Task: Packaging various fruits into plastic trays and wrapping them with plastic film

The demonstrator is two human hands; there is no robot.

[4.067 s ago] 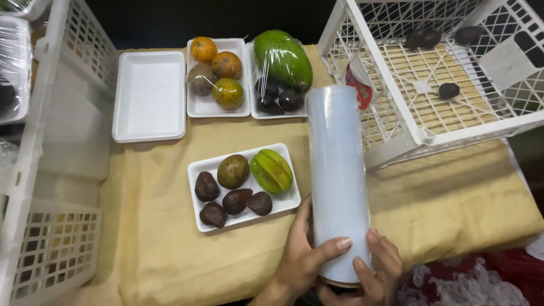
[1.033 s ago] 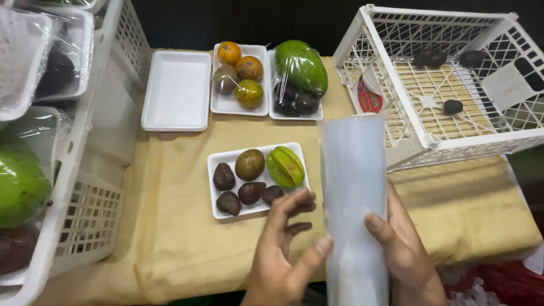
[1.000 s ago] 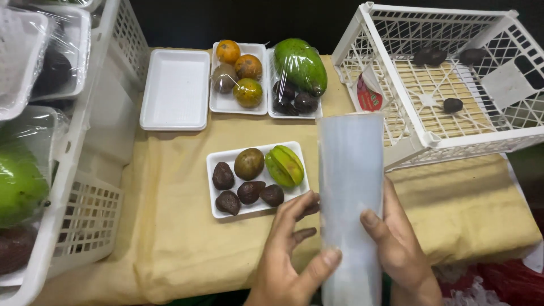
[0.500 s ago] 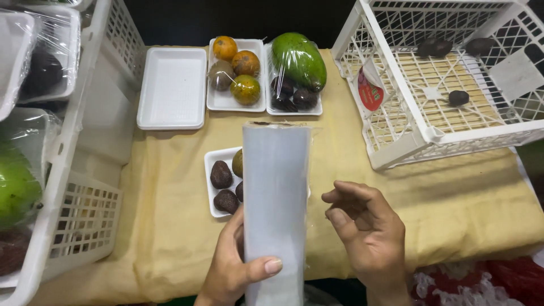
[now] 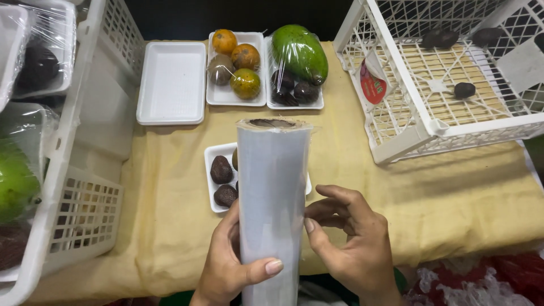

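Head view —
"What's where?"
"Left hand (image 5: 229, 266) wraps the film roll (image 5: 271, 204), upright over the tray (image 5: 214, 154) on the worktop (image 5: 170, 187). Right hand (image 5: 354, 243), half-curled, picks its edge."
"Handling?"
"Probably heavy, slick; I'd clasp low."

The roll of film (image 5: 272, 204) was pale grey, the trays (image 5: 171, 82) white, the table cloth (image 5: 170, 181) mustard yellow.

The roll of cling film (image 5: 271, 204) hides most of the fruit tray (image 5: 214, 152) behind it, and its own lower end is cut by the bottom edge. Left of the roll, the white crate (image 5: 68, 187) runs out of frame.
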